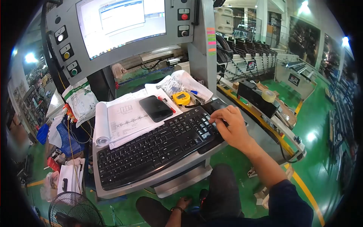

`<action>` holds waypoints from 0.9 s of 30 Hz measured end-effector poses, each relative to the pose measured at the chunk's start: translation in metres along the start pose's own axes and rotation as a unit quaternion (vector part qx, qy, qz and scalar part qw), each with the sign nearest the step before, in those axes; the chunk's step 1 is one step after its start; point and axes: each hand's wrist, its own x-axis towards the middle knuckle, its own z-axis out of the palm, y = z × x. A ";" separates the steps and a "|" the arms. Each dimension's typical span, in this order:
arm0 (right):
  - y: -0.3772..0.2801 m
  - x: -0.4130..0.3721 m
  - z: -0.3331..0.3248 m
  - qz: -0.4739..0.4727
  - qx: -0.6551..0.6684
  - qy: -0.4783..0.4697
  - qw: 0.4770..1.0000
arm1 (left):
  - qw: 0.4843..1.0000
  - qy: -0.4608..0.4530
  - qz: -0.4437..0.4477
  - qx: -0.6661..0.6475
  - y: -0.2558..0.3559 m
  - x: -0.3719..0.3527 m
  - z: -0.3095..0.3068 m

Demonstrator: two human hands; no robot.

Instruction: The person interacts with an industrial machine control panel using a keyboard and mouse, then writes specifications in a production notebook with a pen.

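My right hand [230, 126] is over the number pad at the right end of a black keyboard [151, 151], its fingertips at the keys and its fingers bent but apart. It holds nothing. Low down between my knees is my left hand [183, 203], with a dark band at the wrist; its fingers are too small and hidden to read. Behind the keyboard, a black phone [155, 108] lies on printed drawing sheets [123, 113], beside a red pen [166, 104]. A yellow tape measure [181, 98] sits to the right of the phone.
Above the desk, a control panel holds a lit monitor [123, 24] and several push buttons. A white plastic bag [81, 101] hangs at left, above a blue basket [70, 137]. A black fan [73, 212] stands lower left. A tape roll [268, 96] rests on machinery at right.
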 end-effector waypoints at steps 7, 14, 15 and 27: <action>-0.007 -0.001 0.004 -0.004 0.013 -0.019 1.000 | 0.999 0.017 0.021 0.021 -0.019 0.020 0.009; -0.008 0.000 0.018 -0.018 0.069 -0.049 0.996 | 0.999 0.009 0.016 0.039 -0.012 0.013 0.004; -0.007 0.003 0.019 -0.010 0.061 -0.033 0.998 | 0.999 0.013 0.020 0.036 -0.014 0.015 0.005; 0.003 -0.011 0.007 -0.016 0.050 0.015 0.999 | 0.998 0.005 0.039 0.044 -0.013 0.017 0.006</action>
